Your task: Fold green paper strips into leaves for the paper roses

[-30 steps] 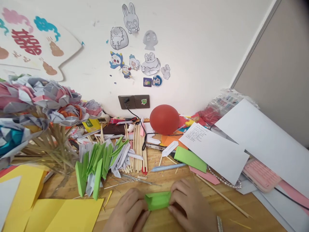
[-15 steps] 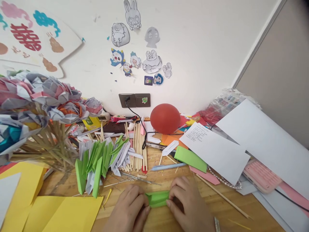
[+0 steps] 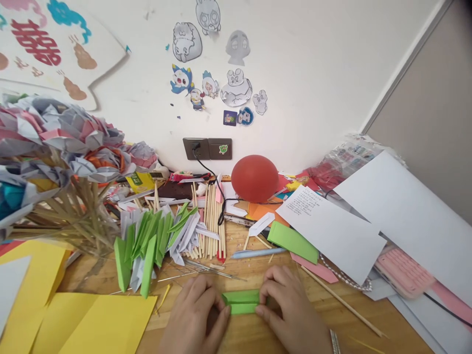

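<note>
A small strip of folded green paper (image 3: 241, 301) lies between my hands near the front of the wooden table (image 3: 236, 339), a crease running along its length. My left hand (image 3: 201, 309) pinches its left end between thumb and fingers. At the right end, my right hand (image 3: 283, 305) grips it the same way. Just beyond my left hand are thin metal wires (image 3: 206, 269). A pile of folded green and white paper pieces (image 3: 149, 250) stands farther left. A light blue pen (image 3: 258, 253) lies beyond the green strip.
Paper flowers on sticks (image 3: 66, 142) rise at the left above yellow paper sheets (image 3: 106, 319). Wooden sticks (image 3: 210, 221) and a red balloon (image 3: 254, 178) sit toward the wall. At the right are white sheets (image 3: 332, 236), a pink keyboard (image 3: 405, 270) and one loose stick (image 3: 342, 302).
The green paper's folds have spread flatter, its lengthwise crease now showing. Both hands keep their pinch at its ends. The view has tilted slightly downward.
</note>
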Demonstrator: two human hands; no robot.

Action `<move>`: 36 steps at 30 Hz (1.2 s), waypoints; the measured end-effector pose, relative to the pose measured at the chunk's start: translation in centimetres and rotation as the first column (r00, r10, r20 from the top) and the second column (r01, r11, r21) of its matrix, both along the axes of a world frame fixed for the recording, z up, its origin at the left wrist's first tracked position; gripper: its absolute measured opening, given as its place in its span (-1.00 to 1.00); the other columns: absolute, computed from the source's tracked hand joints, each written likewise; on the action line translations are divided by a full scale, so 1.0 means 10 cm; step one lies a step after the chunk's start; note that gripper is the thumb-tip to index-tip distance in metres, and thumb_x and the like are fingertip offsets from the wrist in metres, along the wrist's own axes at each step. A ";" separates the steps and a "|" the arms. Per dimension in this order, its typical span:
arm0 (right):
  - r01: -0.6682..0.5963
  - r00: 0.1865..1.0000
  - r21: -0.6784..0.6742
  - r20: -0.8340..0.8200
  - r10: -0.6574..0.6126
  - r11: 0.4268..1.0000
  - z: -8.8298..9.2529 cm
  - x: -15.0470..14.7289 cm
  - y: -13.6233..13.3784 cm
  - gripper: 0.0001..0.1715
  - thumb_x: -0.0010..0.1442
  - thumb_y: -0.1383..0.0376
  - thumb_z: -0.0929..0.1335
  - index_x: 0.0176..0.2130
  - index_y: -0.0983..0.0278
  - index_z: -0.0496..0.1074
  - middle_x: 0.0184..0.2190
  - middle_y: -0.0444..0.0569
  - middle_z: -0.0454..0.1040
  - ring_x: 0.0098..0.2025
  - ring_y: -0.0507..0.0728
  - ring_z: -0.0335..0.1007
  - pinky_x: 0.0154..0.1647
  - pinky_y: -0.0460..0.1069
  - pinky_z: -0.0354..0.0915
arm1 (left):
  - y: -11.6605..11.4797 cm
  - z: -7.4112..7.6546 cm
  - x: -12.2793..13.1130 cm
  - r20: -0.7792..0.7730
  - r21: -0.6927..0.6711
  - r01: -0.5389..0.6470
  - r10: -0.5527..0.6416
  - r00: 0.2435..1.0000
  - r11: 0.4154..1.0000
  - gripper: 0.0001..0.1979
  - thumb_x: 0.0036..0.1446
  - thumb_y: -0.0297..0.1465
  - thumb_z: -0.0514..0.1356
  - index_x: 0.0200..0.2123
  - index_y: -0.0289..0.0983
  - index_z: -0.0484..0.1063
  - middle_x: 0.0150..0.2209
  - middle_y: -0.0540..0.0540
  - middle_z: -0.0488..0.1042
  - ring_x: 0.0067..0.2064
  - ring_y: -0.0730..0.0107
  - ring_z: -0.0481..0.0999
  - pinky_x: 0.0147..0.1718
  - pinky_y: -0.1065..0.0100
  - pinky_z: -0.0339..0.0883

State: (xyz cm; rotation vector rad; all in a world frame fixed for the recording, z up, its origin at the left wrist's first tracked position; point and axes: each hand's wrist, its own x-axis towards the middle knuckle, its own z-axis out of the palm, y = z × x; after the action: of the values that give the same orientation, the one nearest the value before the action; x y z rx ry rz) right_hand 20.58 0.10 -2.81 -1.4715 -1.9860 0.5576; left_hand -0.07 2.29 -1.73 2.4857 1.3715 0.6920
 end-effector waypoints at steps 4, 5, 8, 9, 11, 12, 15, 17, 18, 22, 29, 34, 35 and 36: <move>0.021 1.000 0.018 -0.012 -0.021 1.000 0.00 -0.01 0.00 -0.75 0.03 0.41 0.42 -0.43 0.24 0.25 -0.37 -0.13 0.31 -0.27 0.13 0.22 -0.26 0.02 0.17 | 0.02 -0.04 -0.01 -0.004 0.002 -0.003 0.003 1.000 1.000 -0.88 0.07 -0.41 0.15 -0.52 -0.20 0.36 -0.37 -0.04 0.40 -0.30 0.26 0.44 -0.34 0.29 0.37; 0.032 0.999 0.021 -0.017 -0.032 0.999 0.00 -0.01 0.00 -0.74 0.01 0.43 0.43 -0.43 0.24 0.24 -0.37 -0.13 0.31 -0.27 0.13 0.22 -0.27 0.02 0.17 | 0.02 -0.05 -0.01 -0.001 0.004 -0.004 0.004 1.000 1.000 -0.88 0.07 -0.41 0.15 -0.51 -0.20 0.37 -0.36 -0.05 0.41 -0.29 0.25 0.44 -0.34 0.29 0.37; 0.042 0.999 0.007 -0.006 -0.042 0.999 0.02 -0.02 0.02 -0.70 -0.05 0.46 0.45 -0.45 0.24 0.24 -0.38 -0.16 0.31 -0.28 0.12 0.22 -0.27 0.00 0.17 | 0.03 -0.07 -0.03 0.019 -0.006 -0.022 0.023 1.000 1.000 -0.93 0.03 -0.43 0.16 -0.48 -0.20 0.37 -0.32 -0.06 0.42 -0.27 0.22 0.44 -0.34 0.27 0.37; 0.042 0.999 -0.002 0.000 -0.042 0.999 0.02 -0.02 0.02 -0.69 -0.06 0.47 0.45 -0.45 0.24 0.24 -0.38 -0.16 0.32 -0.28 0.12 0.23 -0.27 0.00 0.17 | 0.03 -0.07 -0.04 0.029 -0.013 -0.036 0.036 0.999 0.999 -0.96 0.02 -0.43 0.16 -0.46 -0.20 0.37 -0.31 -0.06 0.42 -0.26 0.22 0.44 -0.33 0.26 0.38; 0.037 0.999 -0.011 0.008 -0.037 0.999 0.03 -0.02 0.03 -0.71 -0.06 0.46 0.46 -0.46 0.24 0.26 -0.38 -0.17 0.32 -0.27 0.12 0.23 -0.27 0.00 0.17 | 0.03 -0.07 -0.05 0.054 -0.024 -0.052 0.053 0.997 0.998 -0.96 -0.01 -0.45 0.18 -0.43 -0.20 0.37 -0.28 -0.07 0.42 -0.23 0.20 0.45 -0.31 0.25 0.39; 0.033 0.999 -0.010 0.007 -0.033 0.999 0.03 -0.01 0.03 -0.72 -0.04 0.44 0.46 -0.46 0.24 0.26 -0.38 -0.16 0.32 -0.26 0.12 0.23 -0.27 0.00 0.17 | 0.04 -0.07 -0.06 0.066 -0.025 -0.059 0.060 0.996 0.998 -0.94 -0.03 -0.46 0.18 -0.41 -0.19 0.37 -0.27 -0.07 0.43 -0.22 0.20 0.45 -0.30 0.24 0.40; 0.012 1.000 -0.007 0.000 -0.012 1.000 0.05 0.01 0.04 -0.76 -0.02 0.43 0.45 -0.46 0.24 0.29 -0.38 -0.16 0.32 -0.26 0.11 0.24 -0.26 0.00 0.18 | 0.04 -0.08 -0.07 0.090 -0.027 -0.062 0.064 0.994 0.998 -0.89 -0.04 -0.46 0.18 -0.37 -0.18 0.38 -0.26 -0.06 0.45 -0.19 0.20 0.46 -0.27 0.24 0.41; -0.024 1.000 -0.006 -0.003 0.024 1.000 0.05 0.03 0.03 -0.79 -0.01 0.48 0.43 -0.45 0.23 0.33 -0.37 -0.16 0.32 -0.26 0.11 0.24 -0.25 0.00 0.17 | 0.04 -0.08 -0.08 0.098 -0.017 -0.050 0.051 0.994 0.999 -0.89 -0.02 -0.45 0.18 -0.35 -0.17 0.37 -0.26 -0.05 0.46 -0.20 0.20 0.47 -0.27 0.24 0.41; -0.046 0.999 -0.002 -0.006 0.046 0.999 0.06 0.03 0.03 -0.79 0.00 0.50 0.41 -0.44 0.23 0.35 -0.36 -0.16 0.32 -0.25 0.11 0.24 -0.24 0.01 0.17 | 0.04 -0.08 -0.08 0.101 -0.004 -0.039 0.040 0.994 0.999 -0.89 -0.01 -0.44 0.18 -0.34 -0.17 0.36 -0.25 -0.05 0.46 -0.20 0.21 0.47 -0.27 0.25 0.42; -0.086 0.996 0.016 -0.036 0.087 0.996 0.05 0.05 0.02 -0.73 -0.05 0.56 0.41 -0.38 0.24 0.36 -0.33 -0.14 0.32 -0.23 0.11 0.25 -0.22 0.01 0.17 | 0.01 -0.07 -0.09 0.093 0.061 -0.001 -0.005 0.996 0.998 -0.92 0.02 -0.45 0.16 -0.36 -0.18 0.35 -0.24 -0.06 0.44 -0.21 0.23 0.47 -0.29 0.28 0.42; -0.051 0.999 0.068 -0.010 0.052 0.996 0.00 0.05 -0.01 -0.63 -0.15 0.51 0.47 -0.42 0.25 0.26 -0.34 -0.16 0.33 -0.25 0.11 0.24 -0.23 0.00 0.17 | 0.00 -0.01 -0.07 0.041 0.112 0.058 -0.063 0.997 0.992 -0.93 0.06 -0.46 0.14 -0.45 -0.20 0.34 -0.35 -0.04 0.43 -0.31 0.30 0.47 -0.35 0.34 0.42; -0.081 0.997 0.113 0.025 0.079 0.990 -0.07 0.09 -0.01 -0.74 -0.04 0.48 0.42 -0.42 0.22 0.28 -0.33 -0.16 0.33 -0.25 0.10 0.26 -0.24 -0.01 0.17 | -0.01 -0.07 -0.08 -0.013 0.114 0.073 -0.072 0.997 0.991 -0.94 0.08 -0.44 0.15 -0.43 -0.19 0.35 -0.31 -0.06 0.43 -0.27 0.29 0.47 -0.30 0.35 0.42; -0.077 0.997 0.110 0.025 0.075 0.991 -0.07 0.09 -0.01 -0.76 -0.02 0.48 0.41 -0.42 0.22 0.28 -0.33 -0.15 0.33 -0.25 0.11 0.26 -0.24 -0.01 0.18 | -0.01 -0.08 -0.08 -0.019 0.110 0.071 -0.069 0.997 0.991 -0.94 0.09 -0.44 0.15 -0.43 -0.20 0.35 -0.31 -0.06 0.42 -0.26 0.29 0.46 -0.29 0.35 0.42; -0.072 0.997 0.104 0.023 0.070 0.992 -0.07 0.08 -0.01 -0.77 -0.02 0.48 0.40 -0.43 0.22 0.28 -0.34 -0.15 0.33 -0.26 0.11 0.26 -0.25 -0.01 0.18 | -0.01 -0.08 -0.07 -0.026 0.106 0.066 -0.064 0.998 0.992 -0.94 0.10 -0.44 0.14 -0.43 -0.20 0.35 -0.31 -0.07 0.42 -0.26 0.29 0.46 -0.29 0.34 0.41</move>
State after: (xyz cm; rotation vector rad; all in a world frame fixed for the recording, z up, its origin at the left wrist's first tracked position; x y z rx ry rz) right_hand 21.40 0.03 -3.55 -1.3527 -2.0573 0.4628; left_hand -0.82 2.15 -2.56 2.6157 1.2863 0.7449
